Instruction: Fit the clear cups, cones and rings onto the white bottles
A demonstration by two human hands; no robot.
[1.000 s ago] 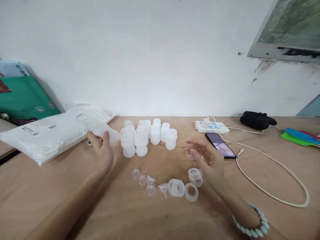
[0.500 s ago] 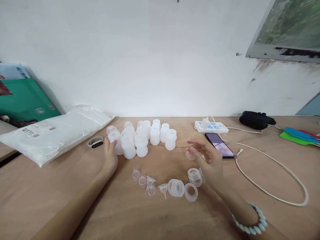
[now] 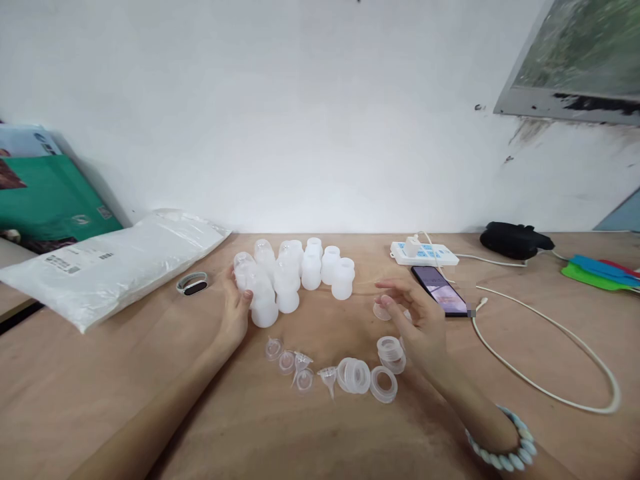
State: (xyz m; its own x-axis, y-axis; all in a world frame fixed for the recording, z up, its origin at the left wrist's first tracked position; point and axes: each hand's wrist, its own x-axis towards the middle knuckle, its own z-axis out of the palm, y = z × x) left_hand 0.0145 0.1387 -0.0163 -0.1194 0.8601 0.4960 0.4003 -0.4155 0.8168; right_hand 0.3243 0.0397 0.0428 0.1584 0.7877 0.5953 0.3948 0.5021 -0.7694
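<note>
My left hand (image 3: 236,310) is wrapped round the outer side of a white plastic bottle with a clear domed cap (image 3: 244,263), at the left end of the group. Close against it stand other capped bottles, the front one (image 3: 263,308) leaning in near my thumb. Several uncapped white bottles (image 3: 343,280) stand to the right. My right hand (image 3: 417,313) hovers with fingers apart and holds nothing. Below it lie stacked translucent rings (image 3: 390,350), a single ring (image 3: 384,385) and a row of rings (image 3: 354,376). Clear funnel-shaped nipples (image 3: 327,379) lie to the left of these.
A white plastic parcel (image 3: 125,263) and a fitness band (image 3: 194,285) are on the left. On the right are a phone (image 3: 443,292), a power strip (image 3: 425,255), a looped white cable (image 3: 550,383) and a black case (image 3: 515,240). The wall stands behind.
My left hand has moved right with the capped bottle, bringing it up against the others; the nearest bottles have shifted slightly right. My right hand has stayed in place.
</note>
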